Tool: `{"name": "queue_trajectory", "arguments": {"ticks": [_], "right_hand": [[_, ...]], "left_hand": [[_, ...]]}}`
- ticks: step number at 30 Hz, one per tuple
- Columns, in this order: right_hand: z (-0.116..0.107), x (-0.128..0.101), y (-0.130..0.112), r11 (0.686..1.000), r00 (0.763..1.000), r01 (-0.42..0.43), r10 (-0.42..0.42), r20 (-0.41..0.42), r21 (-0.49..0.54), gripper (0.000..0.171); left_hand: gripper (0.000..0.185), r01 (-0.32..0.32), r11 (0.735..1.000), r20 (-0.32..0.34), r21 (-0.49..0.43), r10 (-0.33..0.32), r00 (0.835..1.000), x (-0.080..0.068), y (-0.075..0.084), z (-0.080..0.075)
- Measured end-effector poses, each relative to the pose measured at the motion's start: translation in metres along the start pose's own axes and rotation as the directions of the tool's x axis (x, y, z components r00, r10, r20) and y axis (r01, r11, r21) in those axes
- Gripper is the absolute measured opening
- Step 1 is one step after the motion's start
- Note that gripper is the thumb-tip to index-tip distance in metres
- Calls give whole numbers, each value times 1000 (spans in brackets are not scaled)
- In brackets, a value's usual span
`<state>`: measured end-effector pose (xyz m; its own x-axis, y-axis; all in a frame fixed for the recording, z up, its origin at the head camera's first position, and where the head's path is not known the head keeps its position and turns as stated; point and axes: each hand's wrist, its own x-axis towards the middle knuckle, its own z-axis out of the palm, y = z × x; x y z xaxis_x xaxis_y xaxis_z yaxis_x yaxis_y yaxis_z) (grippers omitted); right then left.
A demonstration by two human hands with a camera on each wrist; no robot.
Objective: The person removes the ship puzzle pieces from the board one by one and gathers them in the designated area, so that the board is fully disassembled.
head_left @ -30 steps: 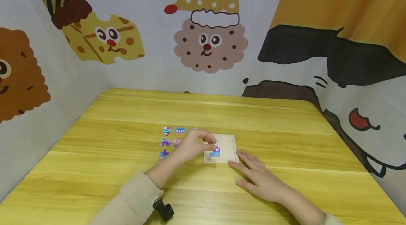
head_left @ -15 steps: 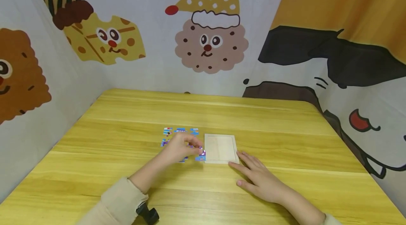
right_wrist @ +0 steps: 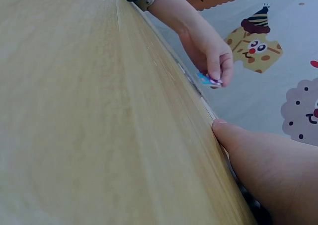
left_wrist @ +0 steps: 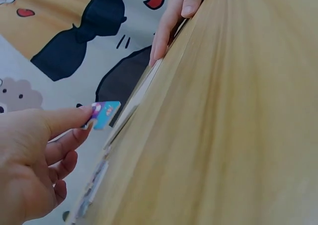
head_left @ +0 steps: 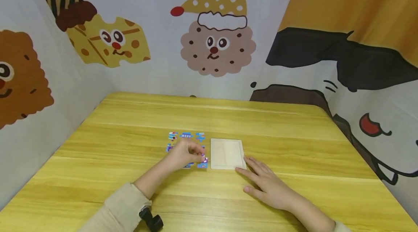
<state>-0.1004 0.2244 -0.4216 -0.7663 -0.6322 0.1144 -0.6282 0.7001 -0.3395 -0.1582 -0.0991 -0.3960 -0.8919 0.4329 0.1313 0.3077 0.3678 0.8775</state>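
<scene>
Between the thumb and fingers of my left hand (head_left: 183, 155) a puzzle piece (head_left: 203, 163) is pinched, just left of the wooden puzzle board (head_left: 228, 154). In the left wrist view this jigsaw piece (left_wrist: 106, 114) is blue, purple and pink, held clear of the table. My right hand (head_left: 269, 188) lies with fingers spread, its fingertips touching the board's lower right edge. The square pale board has a thin raised border and a bare inside. Other puzzle pieces (head_left: 186, 135) lie in rows beneath and beyond my left hand, which partly hides them.
The yellow wood-grain table (head_left: 281, 134) spreads around the board. A cartoon-printed cloth (head_left: 140, 79) hangs behind it and at both sides. A black strap (head_left: 151, 220) sits at my left sleeve cuff.
My left hand has moved left with the pinched puzzle piece, from over the board to beside it, above the rows of pieces. The right hand has stayed at the board's edge.
</scene>
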Motion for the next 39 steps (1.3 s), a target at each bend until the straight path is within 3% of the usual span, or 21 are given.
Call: {"name": "queue_trajectory", "arguments": {"ticks": [11,20,39], "right_hand": [[0,0,0,1000,1000,-11,11,1,9,53],[-1,1,-1,1000,1000,-20,19,8,19,54],[1,0,2,1000,1000,-21,21,7,14,54]], "left_hand": [[8,-41,988,2,149,41,999,1,-11,4],[10,-133,952,20,276,133,991,3,-16,5],[11,-105,952,10,287,107,994,2,-13,8]]}}
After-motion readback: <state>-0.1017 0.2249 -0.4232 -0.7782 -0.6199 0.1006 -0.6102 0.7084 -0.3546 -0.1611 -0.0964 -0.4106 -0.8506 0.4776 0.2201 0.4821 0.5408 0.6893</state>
